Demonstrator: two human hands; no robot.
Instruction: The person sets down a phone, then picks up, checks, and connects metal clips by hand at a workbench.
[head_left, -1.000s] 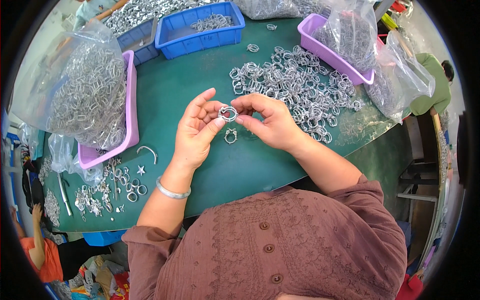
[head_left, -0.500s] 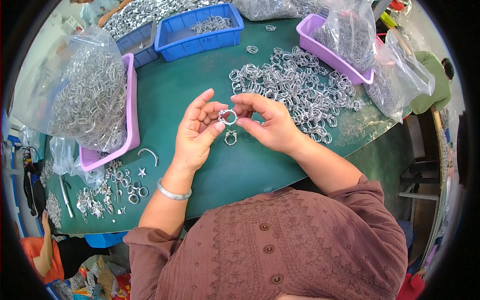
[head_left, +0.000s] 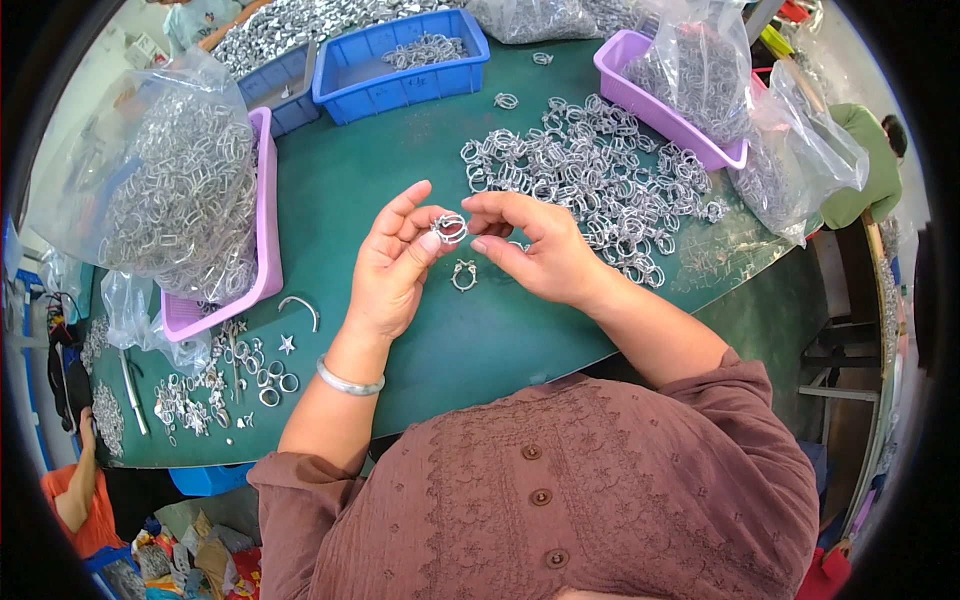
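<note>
My left hand point(head_left: 395, 260) pinches a silver metal ring point(head_left: 450, 228) between thumb and fingers, its loop turned toward my right hand. Beside it, my right hand point(head_left: 535, 245) has its thumb and index finger apart, fingertips close to the ring's right edge. Whether they touch it, I cannot tell. Below the held ring, another silver ring point(head_left: 464, 275) with a decorated top lies on the green table point(head_left: 480, 340). A large pile of similar silver rings point(head_left: 590, 170) spreads just beyond my right hand.
A purple basket point(head_left: 268, 215) with a bag of metal pieces stands at left, another purple basket point(head_left: 670, 115) at far right. A blue bin point(head_left: 400, 90) is at the back. Loose rings point(head_left: 270, 380), a star piece point(head_left: 287, 344) and a curved strip point(head_left: 305, 308) lie at front left.
The held ring has turned and shifted slightly left, and now looks like more than one band. My right fingertips stay near its edge. At far left, another person's arm has moved slightly.
</note>
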